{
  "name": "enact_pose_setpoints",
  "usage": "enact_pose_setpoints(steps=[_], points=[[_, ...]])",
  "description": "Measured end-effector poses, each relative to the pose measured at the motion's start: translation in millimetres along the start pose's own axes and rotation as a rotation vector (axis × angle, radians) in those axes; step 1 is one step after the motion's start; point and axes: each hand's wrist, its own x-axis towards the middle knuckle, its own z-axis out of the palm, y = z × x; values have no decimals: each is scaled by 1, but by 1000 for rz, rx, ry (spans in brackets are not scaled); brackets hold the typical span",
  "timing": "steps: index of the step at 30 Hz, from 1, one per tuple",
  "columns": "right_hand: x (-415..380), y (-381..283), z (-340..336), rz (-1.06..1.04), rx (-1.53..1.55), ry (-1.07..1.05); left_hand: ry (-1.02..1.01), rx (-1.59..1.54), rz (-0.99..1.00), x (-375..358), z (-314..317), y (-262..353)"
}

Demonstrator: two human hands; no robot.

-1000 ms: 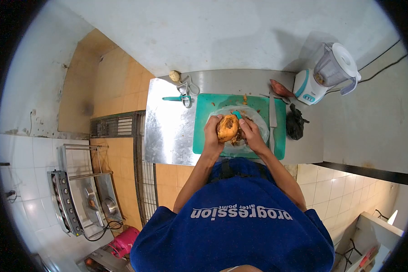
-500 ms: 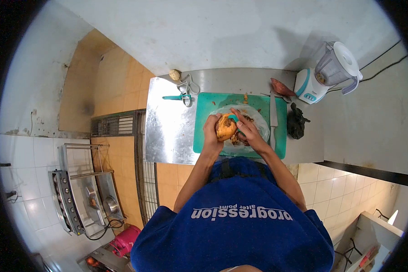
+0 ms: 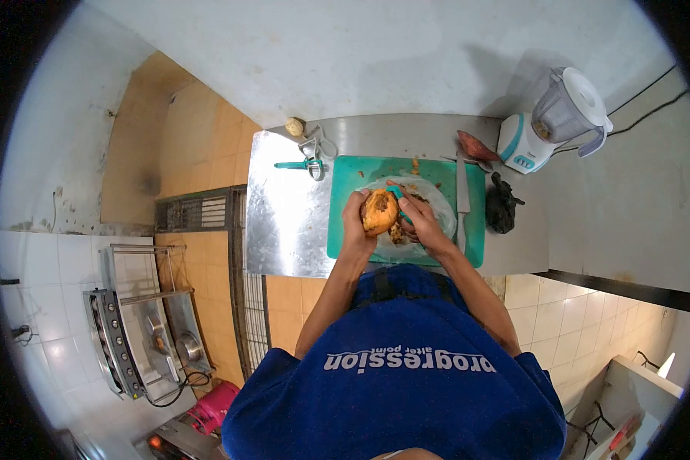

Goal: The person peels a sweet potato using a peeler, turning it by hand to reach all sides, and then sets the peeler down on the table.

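My left hand [image 3: 354, 221] is wrapped round a partly peeled, orange-fleshed sweet potato [image 3: 379, 213], with brown skin still on patches of it. In my right hand [image 3: 428, 228] is a teal peeler [image 3: 397, 195], its head against the right side of the sweet potato; the fingers cover much of its handle. Both hands are above a clear plastic bag [image 3: 440, 205] holding brown and orange peelings. The bag lies on a green cutting board [image 3: 345, 247], where a few scraps are scattered. A knife [image 3: 462, 192] rests along the board's right side.
On the steel table [image 3: 284, 222], a second teal-handled tool [image 3: 303, 165] and a pale round item [image 3: 294, 126] lie left. To the right are a reddish sweet potato [image 3: 477, 146], a black plastic bag [image 3: 502, 205] and a blender [image 3: 540, 134]. A wall stands behind.
The sweet potato has been turned slightly in my left hand, showing more orange flesh. My right hand and the peeler have shifted a little along its right side.
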Motion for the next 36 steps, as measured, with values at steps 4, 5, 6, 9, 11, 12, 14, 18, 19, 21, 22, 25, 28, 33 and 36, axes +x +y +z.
enact_pose_setpoints(steps=[4,5,6,9,11,12,14,18,19,21,22,25,28,33,36], points=[[8,15,-10,66,16,-2,-70,-13,38,10,-16,-7],[9,21,-15,134,35,-28,-73,-13,19,10,-17,-8],[7,15,-11,134,34,-28,-77,-13,0,9,-15,-7],[2,7,-1,15,41,2,-79,-26,-2,9,-16,-6],[1,9,0,-77,-37,-47,-64,-37,-18,7,-18,-6],[2,9,0,-77,-37,-46,-54,-44,-36,7,-16,-4],[2,10,2,-122,-97,73,-83,-48,-70,4,-13,-2],[21,52,-13,-178,-113,228,-228,-126,-121,2,-8,0],[10,34,-10,-56,-49,201,-226,-129,-120,1,-6,1],[0,18,-13,67,6,170,-76,-91,-88,1,0,2],[-2,15,-17,92,-4,129,-75,-96,-85,2,-1,0],[1,20,-10,-47,-106,64,-82,-110,-131,9,-9,-2],[0,24,-4,-214,-217,51,-106,-109,-162,11,-13,-7],[5,32,-12,93,-156,131,-58,-136,-174,13,-15,-12],[5,34,-8,209,-61,121,-87,-150,-145,11,-14,-10]])
